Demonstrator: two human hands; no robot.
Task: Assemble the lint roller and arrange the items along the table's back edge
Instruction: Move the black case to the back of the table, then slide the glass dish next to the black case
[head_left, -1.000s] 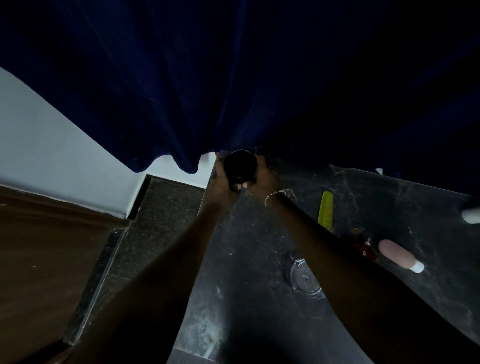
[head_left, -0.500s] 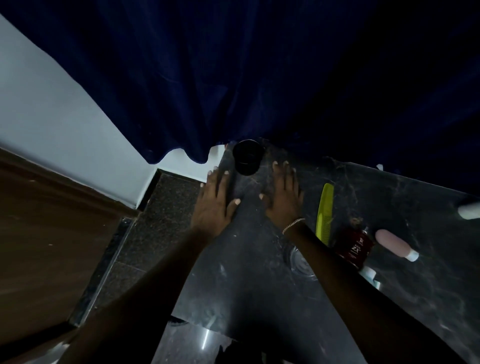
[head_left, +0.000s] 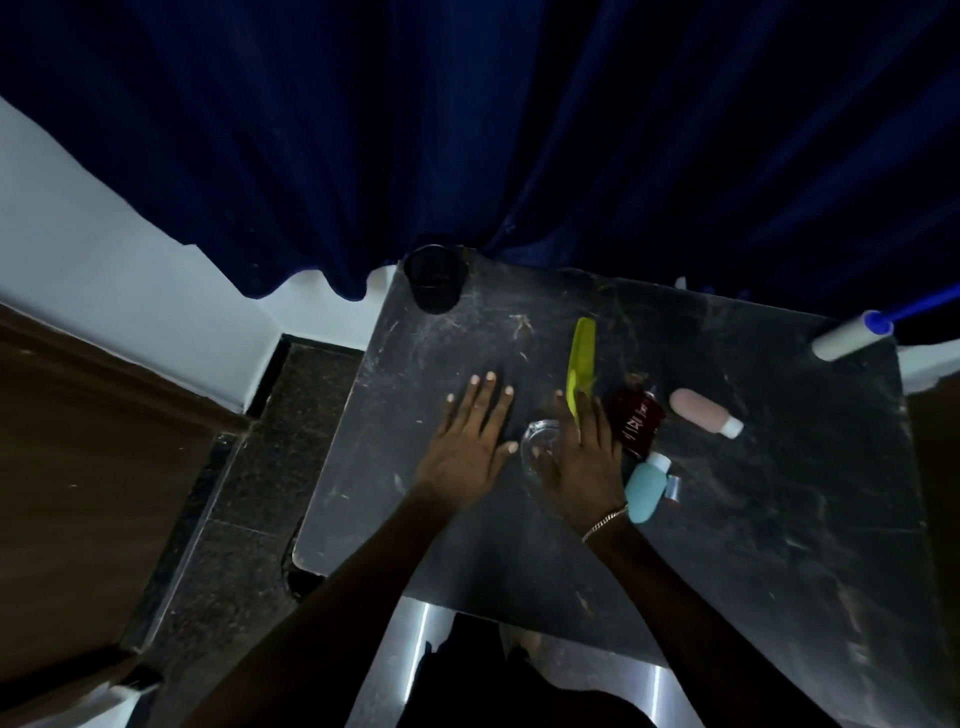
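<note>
- Dark scuffed marble-look table top (head_left: 779, 519): back edge runs under the deep blue curtain (head_left: 467, 130). So far two things sit at that edge, one at each corner.
- White lint roller with blue neck and handle (head_left: 852, 332): back right corner, looks assembled, long axis slanting up-right with the handle running off past the edge. Well apart from both hands.
- Black round cup (head_left: 435, 280): upright at the back left corner, just under the curtain hem.
- Right hand (head_left: 582, 462): fingers spread and open, gripping nothing that I can see. Palm hovers over or rests on the clear glass dish (head_left: 540, 447); can't tell if there is contact.
- Left hand (head_left: 467, 441): flat, fingers extended, empty, just left of the dish, bare table under it.
- Yellow-green plastic comb (head_left: 581, 364): long axis runs roughly front-to-back, near end right at the right hand's fingertips. Key relation: it lies directly ahead of the right hand, so that hand is nearer than the left.
- Dark red bottle (head_left: 636, 423): just right of the right hand, lying tilted.
- Pale pink tube with white cap (head_left: 704, 413): further right, lying cap toward front-right.
- Teal tube (head_left: 644, 491): beside the right wrist, cap pointing away.
- My read: the middle cluster hasn't been lined up at the back yet; comb or dish is likely the next pick, right hand.
</note>
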